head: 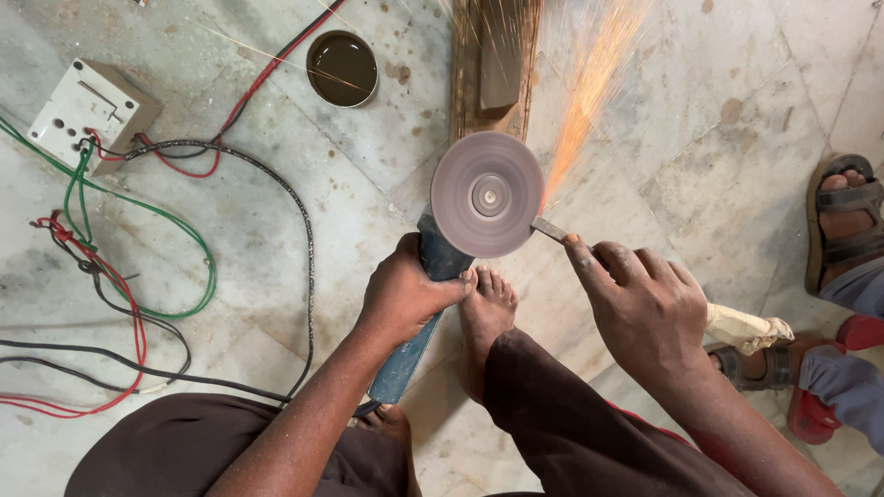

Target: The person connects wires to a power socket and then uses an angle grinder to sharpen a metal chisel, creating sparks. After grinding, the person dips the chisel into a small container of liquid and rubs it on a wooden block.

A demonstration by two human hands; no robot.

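The left hand (pixel 403 296) clamps the heavy blue grinder (pixel 433 276) by its body, while the right hand (pixel 645 308) pinches a thin, stiff, probably hot metal strip (pixel 551 229) against the spinning disc (pixel 487 194).

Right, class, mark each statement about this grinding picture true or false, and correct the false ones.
1. The left hand grips the blue grinder. True.
2. The right hand presses a metal piece against the disc. True.
3. No sparks show. False: orange sparks fly up from the disc's right edge.
4. The round tin of dark liquid sits right of the disc. False: it lies up and left of it.
5. The socket box lies at the top left, with wires running from it. True.
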